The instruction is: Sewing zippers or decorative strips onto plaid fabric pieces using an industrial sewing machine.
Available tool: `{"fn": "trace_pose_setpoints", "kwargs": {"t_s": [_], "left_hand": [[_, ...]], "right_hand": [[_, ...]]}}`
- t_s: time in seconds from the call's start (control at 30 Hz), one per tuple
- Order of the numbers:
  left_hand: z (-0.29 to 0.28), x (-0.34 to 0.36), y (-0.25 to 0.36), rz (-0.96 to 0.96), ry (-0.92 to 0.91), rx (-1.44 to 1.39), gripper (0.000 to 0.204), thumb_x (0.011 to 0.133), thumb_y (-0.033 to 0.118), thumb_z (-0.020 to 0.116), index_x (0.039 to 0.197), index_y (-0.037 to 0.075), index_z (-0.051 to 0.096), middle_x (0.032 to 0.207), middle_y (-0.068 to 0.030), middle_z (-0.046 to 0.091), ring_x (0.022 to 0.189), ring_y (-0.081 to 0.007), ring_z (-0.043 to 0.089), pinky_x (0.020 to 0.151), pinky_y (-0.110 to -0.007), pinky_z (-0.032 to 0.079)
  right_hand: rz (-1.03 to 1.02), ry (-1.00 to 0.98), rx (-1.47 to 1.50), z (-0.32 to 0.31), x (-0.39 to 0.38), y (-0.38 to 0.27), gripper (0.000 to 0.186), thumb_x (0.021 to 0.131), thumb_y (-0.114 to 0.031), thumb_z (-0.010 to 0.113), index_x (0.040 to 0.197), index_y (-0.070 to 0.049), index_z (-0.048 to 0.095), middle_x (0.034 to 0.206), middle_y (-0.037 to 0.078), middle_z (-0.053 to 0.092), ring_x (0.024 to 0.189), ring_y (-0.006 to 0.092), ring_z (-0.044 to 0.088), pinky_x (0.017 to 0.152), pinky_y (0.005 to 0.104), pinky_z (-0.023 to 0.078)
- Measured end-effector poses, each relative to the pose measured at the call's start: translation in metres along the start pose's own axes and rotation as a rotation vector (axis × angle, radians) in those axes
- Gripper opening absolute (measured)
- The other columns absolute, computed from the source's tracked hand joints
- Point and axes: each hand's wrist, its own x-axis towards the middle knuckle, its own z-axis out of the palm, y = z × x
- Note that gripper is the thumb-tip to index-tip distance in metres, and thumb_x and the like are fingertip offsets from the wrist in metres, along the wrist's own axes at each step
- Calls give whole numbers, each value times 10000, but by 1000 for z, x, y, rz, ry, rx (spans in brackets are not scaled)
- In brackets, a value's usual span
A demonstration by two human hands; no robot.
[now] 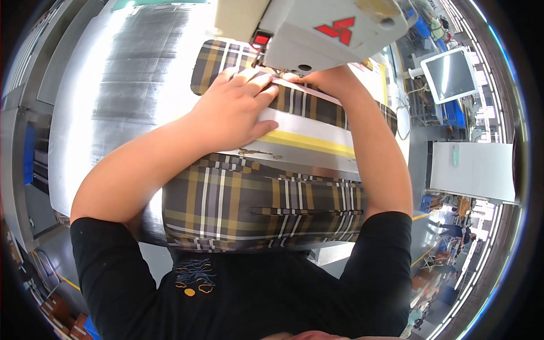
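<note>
From where I stand, the head view looks down on a person bent over a sewing machine [340,42], its pale head hanging at the top above a strip of plaid cloth [306,107]. On the casing sits a red emblem [335,30] of three diamond shapes meeting at a point; beside the needle area I see a small red square [261,39], too small to read.

The left hand [241,107] lies open, palm down, fingers fanned on the strip just left of the machine head. The right hand [331,82] reaches in from the other side, fingers bent near the needle area; I can't tell whether they pinch the cloth. A thin white band runs along the strip by the fingers.

A yellow tape [309,143] crosses the work surface below the strip. Nearer the person, a larger plaid piece [226,198] with a narrow dark slit lies between the forearms. The black shirt [255,294] carries a blue and yellow-orange chest motif [195,277]. To the right stand a tilted screen [450,75] and a white panel [479,173] bearing a small green label [455,156], its writing illegible from here.
</note>
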Motion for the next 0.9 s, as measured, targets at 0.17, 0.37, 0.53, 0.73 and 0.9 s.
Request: {"fn": "trace_pose_setpoints", "kwargs": {"t_s": [0.17, 0.37, 0.53, 0.73, 0.9], "left_hand": [[2, 1, -2, 21, 57, -7, 655, 995, 508, 657, 1448, 37, 616, 1381, -163, 639, 1246, -348, 592, 1112, -477, 398], [3, -1, -5, -15, 47, -20, 639, 982, 511, 659, 1351, -11, 653, 1172, -160, 692, 1170, -322, 626, 1076, -475, 420], [5, 2, -5, 14, 87, -42, 631, 978, 502, 664, 1333, -20, 663, 1160, -159, 696, 1167, -328, 625, 1067, -467, 427], [2, -1, -5, 19, 69, -44, 632, 975, 492, 670, 1333, -28, 664, 1189, -170, 694, 1187, -340, 620, 1082, -475, 422], [0, 2, -4, 51, 71, -7, 670, 970, 505, 683, 1385, -20, 647, 1331, -163, 667, 1187, -333, 602, 1116, -471, 408]], "right_hand": [[-197, 115, 22, 17, 10, 3, 540, 768, -315, 938, 1194, -45, 747, 1166, 110, 779, 1040, 268, 692, 906, 389, 554], [132, -89, -24, -15, -7, -24, 523, 770, -233, 900, 1219, -27, 730, 1189, 140, 770, 1058, 251, 691, 910, 395, 554], [19, 20, -55, -18, -20, 8, 450, 790, -214, 851, 1186, -28, 748, 1140, 150, 757, 1065, 264, 692, 899, 398, 553], [-329, 149, -167, 31, -57, 6, 372, 904, -237, 780, 1219, -42, 748, 1190, 126, 731, 1137, 351, 646, 1021, 432, 496], [-638, 372, -228, 50, -61, 24, 289, 924, -262, 756, 1180, -128, 776, 1226, 23, 722, 1173, 238, 643, 1016, 402, 461]]}}
